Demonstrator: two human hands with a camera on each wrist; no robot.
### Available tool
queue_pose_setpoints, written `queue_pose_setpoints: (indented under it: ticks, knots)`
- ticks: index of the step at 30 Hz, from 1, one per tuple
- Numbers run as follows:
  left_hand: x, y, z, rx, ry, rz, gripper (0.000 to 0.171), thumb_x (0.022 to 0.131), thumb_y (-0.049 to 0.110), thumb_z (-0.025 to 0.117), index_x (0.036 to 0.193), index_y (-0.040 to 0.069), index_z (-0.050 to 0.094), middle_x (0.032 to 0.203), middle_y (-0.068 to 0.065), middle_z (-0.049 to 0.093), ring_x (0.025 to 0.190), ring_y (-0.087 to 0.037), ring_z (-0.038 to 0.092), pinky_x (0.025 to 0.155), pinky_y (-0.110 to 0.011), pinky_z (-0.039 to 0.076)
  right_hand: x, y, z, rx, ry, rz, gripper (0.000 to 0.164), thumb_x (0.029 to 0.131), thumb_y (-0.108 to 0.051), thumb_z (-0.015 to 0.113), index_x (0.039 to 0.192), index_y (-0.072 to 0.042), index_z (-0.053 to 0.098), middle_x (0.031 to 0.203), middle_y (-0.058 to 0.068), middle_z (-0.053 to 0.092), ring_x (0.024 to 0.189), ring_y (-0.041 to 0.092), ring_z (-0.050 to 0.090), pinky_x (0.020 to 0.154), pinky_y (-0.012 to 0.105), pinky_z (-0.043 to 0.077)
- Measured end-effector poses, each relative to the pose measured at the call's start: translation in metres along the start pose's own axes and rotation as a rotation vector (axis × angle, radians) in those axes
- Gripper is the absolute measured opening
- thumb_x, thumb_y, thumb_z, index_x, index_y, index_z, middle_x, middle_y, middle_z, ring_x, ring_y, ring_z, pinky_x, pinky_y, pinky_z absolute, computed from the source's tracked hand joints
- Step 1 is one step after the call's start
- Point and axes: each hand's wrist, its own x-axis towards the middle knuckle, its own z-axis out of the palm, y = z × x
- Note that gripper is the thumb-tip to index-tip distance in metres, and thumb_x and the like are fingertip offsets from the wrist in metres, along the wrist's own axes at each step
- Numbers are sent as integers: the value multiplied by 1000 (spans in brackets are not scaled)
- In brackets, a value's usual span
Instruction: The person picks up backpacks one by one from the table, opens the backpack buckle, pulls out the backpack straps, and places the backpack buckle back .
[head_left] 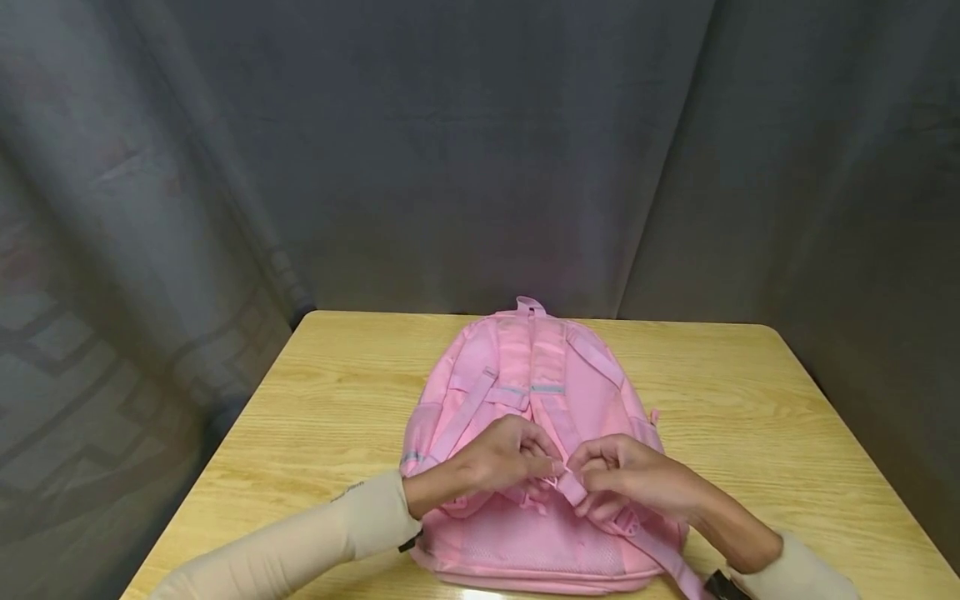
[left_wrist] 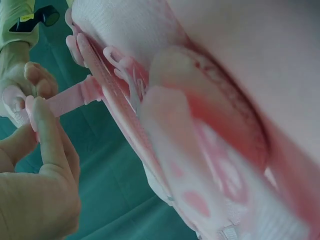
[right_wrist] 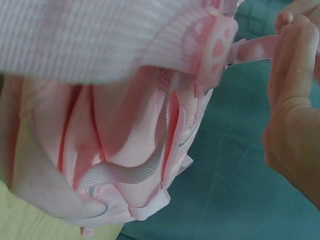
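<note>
A pink backpack lies on the table with its shoulder-strap side up and its top handle away from me. Over its lower middle, my left hand pinches a small pink plastic piece on a narrow webbing strap. Close beside it, my right hand grips the same strap between thumb and fingers. In the left wrist view the webbing runs taut from the hands to the bag. Fingers partly cover the piece, so its exact kind cannot be made out.
The light wood table extends to both sides of the bag. Another loose strap trails from the bag's lower right. A pink strap buckle hangs near the right wrist. Grey curtains enclose the table's back and sides.
</note>
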Motion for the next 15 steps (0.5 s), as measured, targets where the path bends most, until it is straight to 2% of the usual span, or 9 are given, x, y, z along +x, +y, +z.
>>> queue_pose_setpoints:
  ticks: [2, 4, 7, 9, 11, 13, 15]
  knots:
    - [0, 0, 1, 34, 15, 27, 6, 88, -3, 69, 87, 1, 72, 73, -9, 71, 74, -41, 72, 61, -44, 63, 0, 0, 3, -35, 9, 10, 17, 96, -5, 52, 104, 8, 60, 87, 14, 72, 77, 18, 73, 67, 32, 63]
    - [0, 0, 2, 65, 28, 55, 6, 87, -4, 70, 86, 1, 72, 72, -9, 71, 72, -39, 72, 62, -44, 63, 1, 0, 6, -89, 21, 33, 13, 96, -6, 53, 89, 4, 59, 82, 17, 73, 69, 15, 71, 60, 26, 61]
    - [0, 0, 2, 106, 44, 87, 5, 85, -4, 71, 84, 1, 72, 71, -8, 70, 66, -30, 71, 63, -42, 63, 2, 1, 10, -167, 13, 27, 32, 98, -8, 53, 71, 7, 45, 78, 19, 73, 60, 11, 69, 51, 20, 56]
    - [0, 0, 2, 130, 46, 94, 4, 84, -3, 73, 84, 1, 72, 70, -6, 70, 64, -23, 70, 61, -35, 62, 2, 1, 11, -206, 8, 15, 38, 98, -7, 52, 69, 12, 37, 76, 18, 73, 57, 10, 68, 48, 17, 53]
    - [0, 0, 1, 157, 42, 94, 4, 83, -1, 76, 83, 2, 73, 70, -5, 70, 63, -17, 69, 58, -27, 59, 2, 0, 11, -231, 13, -1, 39, 98, -6, 51, 70, 15, 36, 73, 15, 74, 55, 10, 68, 46, 17, 51]
    - [0, 0, 0, 179, 32, 86, 5, 82, 3, 78, 82, 3, 73, 69, -5, 71, 62, -17, 69, 54, -21, 55, 2, 0, 11, -254, 28, -7, 38, 98, -6, 51, 68, 14, 38, 70, 12, 73, 53, 11, 67, 43, 17, 49]
    - [-1, 0, 0, 174, 9, 64, 7, 83, 6, 79, 80, 5, 73, 68, -7, 71, 63, -20, 70, 53, -22, 55, 1, -1, 11, -273, 42, -14, 37, 98, -5, 51, 67, 12, 41, 68, 10, 73, 52, 11, 67, 41, 17, 47]
